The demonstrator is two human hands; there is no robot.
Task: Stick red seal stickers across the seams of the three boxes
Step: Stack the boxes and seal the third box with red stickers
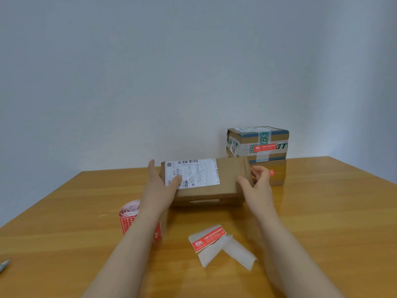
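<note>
While the flat brown box [204, 179] lies mid-worktop [322, 211], I see my left hand [159, 188] spread on its label end and my right hand [257, 183] gripping its right end; a loose red sticker [209, 238] lies nearer me, the sticker roll [131, 216] at left.

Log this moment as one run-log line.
left hand: flat on front box | right hand: gripping its right end | loose red sticker: on table | stacked boxes: stickered
</note>
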